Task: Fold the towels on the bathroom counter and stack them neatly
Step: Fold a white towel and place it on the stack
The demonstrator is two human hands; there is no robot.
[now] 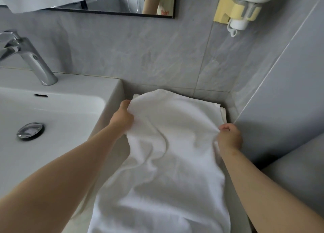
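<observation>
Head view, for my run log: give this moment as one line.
step: folding | left hand: grips white towel left edge | right hand: pinches right edge | under it: folded towels beside sink

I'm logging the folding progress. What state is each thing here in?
towel: unfolded, rumpled, held at both side edges, near end hanging down.
left hand: grips the towel's left edge.
right hand: pinches the towel's right edge.
folded towels: lying flat beneath it, mostly hidden.
faucet: not running.
sink: holds no water.
hair dryer: docked in its wall holder, cord coiled.
</observation>
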